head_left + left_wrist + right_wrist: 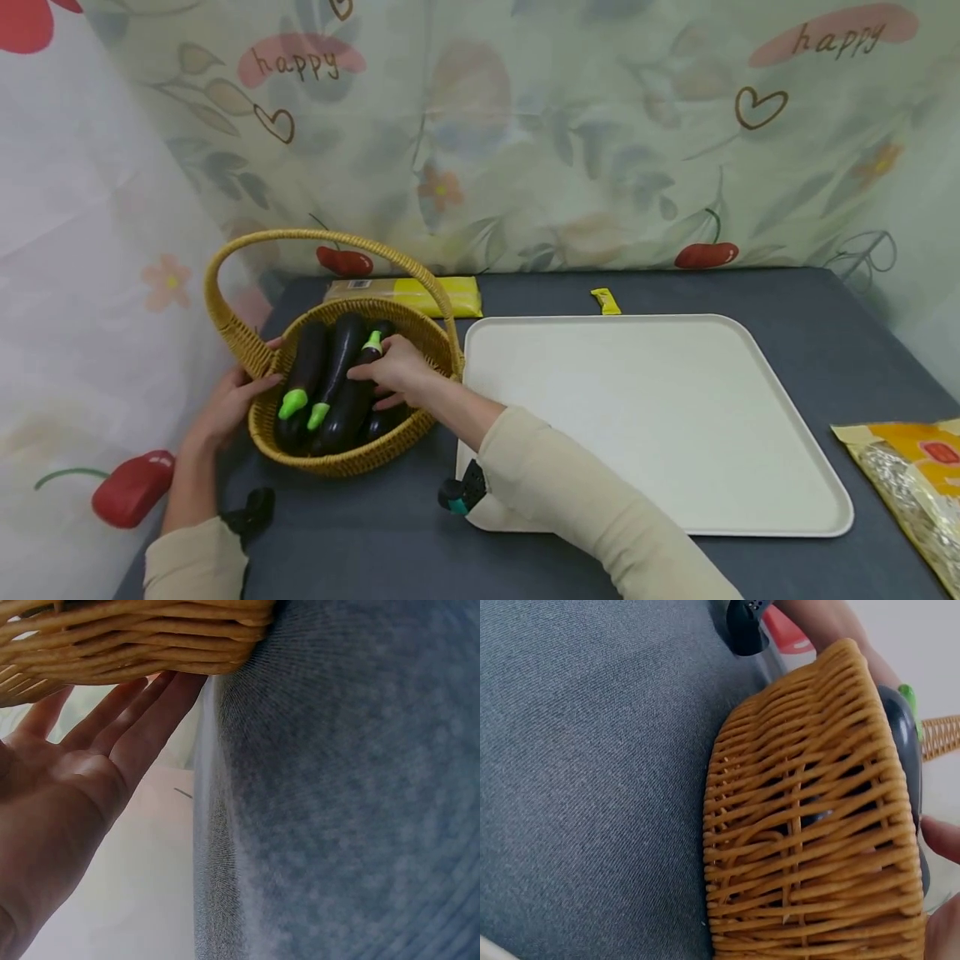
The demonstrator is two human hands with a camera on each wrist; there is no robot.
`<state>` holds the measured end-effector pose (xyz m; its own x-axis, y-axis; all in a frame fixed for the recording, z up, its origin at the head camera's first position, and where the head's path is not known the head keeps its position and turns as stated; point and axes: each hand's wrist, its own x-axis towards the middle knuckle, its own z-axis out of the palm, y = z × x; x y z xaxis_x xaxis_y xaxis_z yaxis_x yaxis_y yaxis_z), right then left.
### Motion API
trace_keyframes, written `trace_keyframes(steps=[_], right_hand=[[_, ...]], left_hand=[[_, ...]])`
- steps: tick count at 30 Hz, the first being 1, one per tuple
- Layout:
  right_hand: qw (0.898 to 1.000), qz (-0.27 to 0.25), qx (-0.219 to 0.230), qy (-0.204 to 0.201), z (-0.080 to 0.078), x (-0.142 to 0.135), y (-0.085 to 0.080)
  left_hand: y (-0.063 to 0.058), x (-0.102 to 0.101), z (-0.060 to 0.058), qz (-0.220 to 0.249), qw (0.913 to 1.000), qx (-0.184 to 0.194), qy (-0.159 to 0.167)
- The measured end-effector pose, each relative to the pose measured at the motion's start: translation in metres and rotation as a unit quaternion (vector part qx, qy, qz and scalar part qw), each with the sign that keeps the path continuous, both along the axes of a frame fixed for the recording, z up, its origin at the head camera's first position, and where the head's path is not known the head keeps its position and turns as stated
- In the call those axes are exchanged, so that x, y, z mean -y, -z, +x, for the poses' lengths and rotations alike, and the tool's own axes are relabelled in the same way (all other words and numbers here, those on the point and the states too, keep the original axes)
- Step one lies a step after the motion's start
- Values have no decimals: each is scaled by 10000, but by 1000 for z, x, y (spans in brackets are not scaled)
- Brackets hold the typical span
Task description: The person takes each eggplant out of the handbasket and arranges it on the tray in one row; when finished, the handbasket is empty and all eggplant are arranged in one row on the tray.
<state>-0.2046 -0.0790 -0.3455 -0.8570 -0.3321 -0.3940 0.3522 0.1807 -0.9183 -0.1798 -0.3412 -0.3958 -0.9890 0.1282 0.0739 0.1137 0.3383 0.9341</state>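
In the head view a wicker basket (352,461) with a tall handle holds several dark eggplants (306,362) with green caps. My right hand (408,373) reaches over the basket's right side and grips an eggplant (347,421) near its cap, which points away from me. One finger lies across that eggplant's skin. My left hand (238,402) is at the basket's left side, beside the handle's base. Seen from the left wrist, the fingers (154,727) are stretched out against the woven underside (150,645). The right wrist view shows only part of the right hand (943,926) beyond the rim.
A large white tray (637,417) lies right of the basket, partly under my right sleeve. Behind the basket is a yellow packet (457,296). A small yellow wrapper (606,302) sits behind the tray, and an orange-and-clear bag (918,475) lies at the right edge.
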Motion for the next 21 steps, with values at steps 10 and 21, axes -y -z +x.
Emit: trace_keyframes(steps=[10,21], right_hand=[[9999,8,-43,-112,2,5,-5],[9973,-571,118,-446,-6,-12,-10]], left_hand=[[-2,-3,-3,-108,9999,41,-52],[1,-3,-2,149,9999,-29,17]])
